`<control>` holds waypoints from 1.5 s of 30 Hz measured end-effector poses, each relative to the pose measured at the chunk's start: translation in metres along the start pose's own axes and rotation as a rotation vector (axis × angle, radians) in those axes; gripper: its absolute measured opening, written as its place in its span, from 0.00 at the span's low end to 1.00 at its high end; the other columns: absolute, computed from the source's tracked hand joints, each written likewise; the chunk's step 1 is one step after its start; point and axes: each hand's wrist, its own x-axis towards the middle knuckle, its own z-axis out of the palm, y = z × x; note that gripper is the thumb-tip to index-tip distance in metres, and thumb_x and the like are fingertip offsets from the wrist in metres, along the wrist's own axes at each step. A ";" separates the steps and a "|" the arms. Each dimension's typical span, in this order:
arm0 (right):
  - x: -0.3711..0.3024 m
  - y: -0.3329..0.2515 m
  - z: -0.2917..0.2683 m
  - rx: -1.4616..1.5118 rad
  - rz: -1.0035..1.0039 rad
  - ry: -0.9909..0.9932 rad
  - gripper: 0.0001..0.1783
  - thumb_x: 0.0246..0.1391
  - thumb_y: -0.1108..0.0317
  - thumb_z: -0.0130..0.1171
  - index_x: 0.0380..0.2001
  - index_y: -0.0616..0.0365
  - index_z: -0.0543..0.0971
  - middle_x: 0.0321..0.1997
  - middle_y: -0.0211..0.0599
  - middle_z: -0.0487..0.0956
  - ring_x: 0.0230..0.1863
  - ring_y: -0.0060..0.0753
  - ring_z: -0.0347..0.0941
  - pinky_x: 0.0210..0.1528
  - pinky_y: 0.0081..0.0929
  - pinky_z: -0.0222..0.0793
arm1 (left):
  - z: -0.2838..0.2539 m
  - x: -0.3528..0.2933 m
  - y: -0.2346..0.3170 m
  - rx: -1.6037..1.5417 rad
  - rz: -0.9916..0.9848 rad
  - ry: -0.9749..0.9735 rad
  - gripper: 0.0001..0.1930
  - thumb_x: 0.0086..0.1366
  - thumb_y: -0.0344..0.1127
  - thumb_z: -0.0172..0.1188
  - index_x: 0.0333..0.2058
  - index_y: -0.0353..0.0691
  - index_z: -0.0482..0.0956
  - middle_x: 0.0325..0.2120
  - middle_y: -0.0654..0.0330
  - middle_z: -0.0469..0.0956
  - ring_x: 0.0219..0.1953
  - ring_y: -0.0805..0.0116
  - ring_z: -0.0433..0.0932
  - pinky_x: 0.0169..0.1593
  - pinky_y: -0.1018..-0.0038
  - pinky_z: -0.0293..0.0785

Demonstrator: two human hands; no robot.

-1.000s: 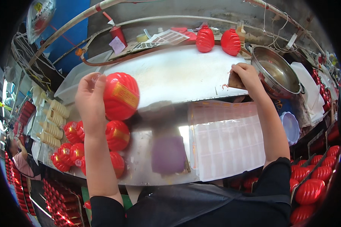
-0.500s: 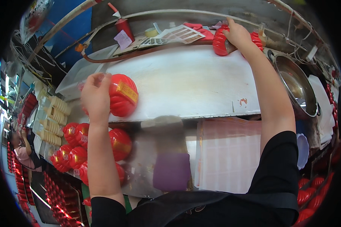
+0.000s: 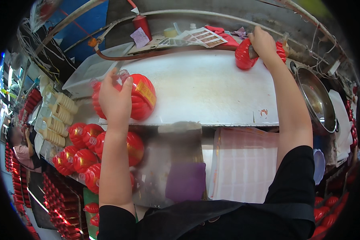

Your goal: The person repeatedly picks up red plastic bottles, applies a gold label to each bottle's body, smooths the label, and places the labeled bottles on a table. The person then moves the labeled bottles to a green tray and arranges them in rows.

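Observation:
At the left end of the white work table (image 3: 212,88), my left hand (image 3: 115,96) is open, its thumb and fingers apart around the clear neck of a ribbed red bottle (image 3: 142,106). That bottle stands upright with a gold label. A second red bottle (image 3: 98,100) is partly hidden behind the hand. At the far right of the table, my right hand (image 3: 264,42) is closed around the upper part of another red bottle (image 3: 243,58). One more red bottle (image 3: 281,51) stands just right of it, partly covered by my hand and wrist.
More red bottles (image 3: 84,160) and cream-coloured bottles (image 3: 56,125) crowd the lower left. A metal basin (image 3: 320,98) stands at right, label sheets (image 3: 200,38) lie at the back. Nearer are a purple cloth (image 3: 185,182) and plastic-covered sheets (image 3: 244,160). A person (image 3: 24,154) is far left.
My left hand's fingers have spread at the bottle neck, where they were closer together. My right hand and its bottle remain at the far right. The whole view has shifted slightly.

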 end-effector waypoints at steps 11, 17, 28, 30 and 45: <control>-0.131 -0.069 -0.184 0.479 -0.425 -0.140 0.14 0.59 0.63 0.62 0.29 0.61 0.71 0.23 0.41 0.76 0.26 0.37 0.73 0.31 0.34 0.68 | -0.036 -0.093 0.039 -0.612 0.145 -0.622 0.37 0.61 0.34 0.72 0.67 0.40 0.68 0.60 0.56 0.74 0.63 0.64 0.71 0.67 0.67 0.64; -0.203 -0.126 -0.194 0.936 -0.477 -0.625 0.15 0.56 0.64 0.64 0.25 0.63 0.71 0.22 0.31 0.68 0.28 0.21 0.63 0.30 0.26 0.64 | -0.041 -0.131 0.034 -1.094 -0.104 -1.121 0.61 0.45 0.47 0.84 0.73 0.39 0.57 0.66 0.52 0.69 0.68 0.60 0.68 0.72 0.60 0.62; -0.296 -0.167 -0.104 0.900 -0.149 -0.623 0.15 0.63 0.62 0.63 0.45 0.63 0.82 0.32 0.40 0.84 0.33 0.28 0.80 0.39 0.28 0.75 | -0.030 -0.191 -0.013 -0.930 -0.571 -0.892 0.36 0.61 0.34 0.73 0.66 0.35 0.68 0.54 0.54 0.79 0.54 0.67 0.79 0.59 0.70 0.76; -0.313 -0.157 -0.115 0.758 -0.132 -0.529 0.22 0.63 0.59 0.62 0.54 0.63 0.82 0.36 0.50 0.87 0.36 0.43 0.86 0.41 0.33 0.78 | -0.025 -0.189 -0.014 -0.882 -0.555 -0.858 0.33 0.64 0.33 0.71 0.65 0.35 0.70 0.52 0.54 0.80 0.52 0.69 0.80 0.57 0.71 0.78; -0.440 -0.106 -0.122 0.832 0.081 -0.333 0.29 0.62 0.60 0.64 0.64 0.57 0.76 0.52 0.52 0.84 0.49 0.48 0.84 0.51 0.35 0.79 | -0.038 -0.211 -0.011 -0.606 -0.174 -0.635 0.30 0.69 0.32 0.65 0.67 0.33 0.68 0.60 0.51 0.74 0.61 0.62 0.75 0.66 0.67 0.68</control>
